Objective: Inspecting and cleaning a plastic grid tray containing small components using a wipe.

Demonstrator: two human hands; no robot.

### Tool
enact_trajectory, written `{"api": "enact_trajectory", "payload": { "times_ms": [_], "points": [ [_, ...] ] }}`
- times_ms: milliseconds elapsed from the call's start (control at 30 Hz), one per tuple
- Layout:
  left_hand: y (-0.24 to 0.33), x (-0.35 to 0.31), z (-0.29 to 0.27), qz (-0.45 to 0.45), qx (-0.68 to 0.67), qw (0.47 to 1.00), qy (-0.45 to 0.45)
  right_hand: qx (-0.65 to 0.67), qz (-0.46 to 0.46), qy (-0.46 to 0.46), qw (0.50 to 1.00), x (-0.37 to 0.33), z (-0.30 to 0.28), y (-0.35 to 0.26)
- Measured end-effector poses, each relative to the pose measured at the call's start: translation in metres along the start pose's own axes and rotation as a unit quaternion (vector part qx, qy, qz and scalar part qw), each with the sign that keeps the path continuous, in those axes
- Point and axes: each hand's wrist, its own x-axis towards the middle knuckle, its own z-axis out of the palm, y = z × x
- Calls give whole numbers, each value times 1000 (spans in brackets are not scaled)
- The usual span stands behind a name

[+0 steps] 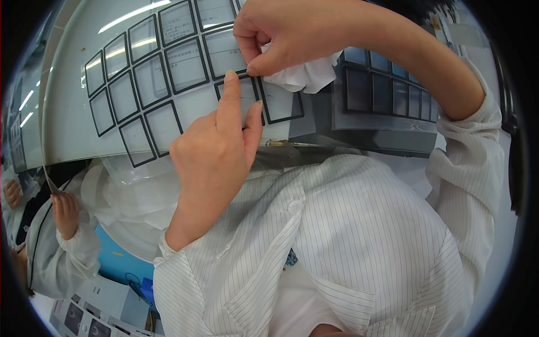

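Note:
Rows of thin rectangular clear panels with black borders (135, 91) lie on a white tabletop (73, 121). My left hand (210, 143) reaches over the near rows, index finger stretched out and its tip on the border of one panel; the thumb stands apart and the other fingers are curled. Just beyond that fingertip my right hand (292, 36) is closed round a crumpled white wiping cloth (303, 76), its thumb and fingertips down at the same panel's edge. The cloth hangs below the palm and covers part of the panels beneath.
On the right, a tray of dark rectangular panels (387, 92) rests on a grey surface near the table edge. At far left another person's hand (65, 213) grips the table's side edge. Below are plastic bags (132, 191), a blue surface (115, 255) and white boxes (104, 295).

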Motion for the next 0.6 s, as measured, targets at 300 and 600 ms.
{"api": "enact_trajectory", "payload": {
  "times_ms": [300, 600],
  "points": [
    [-3, 0, -2, 3, 4, 1000, 4, 35, 59, 7, 998, 0, -2, -6],
    [-5, 4, -3, -2, -6, 1000, 1, 0, 57, 1, 998, 7, -4, -9]
  ]
}}
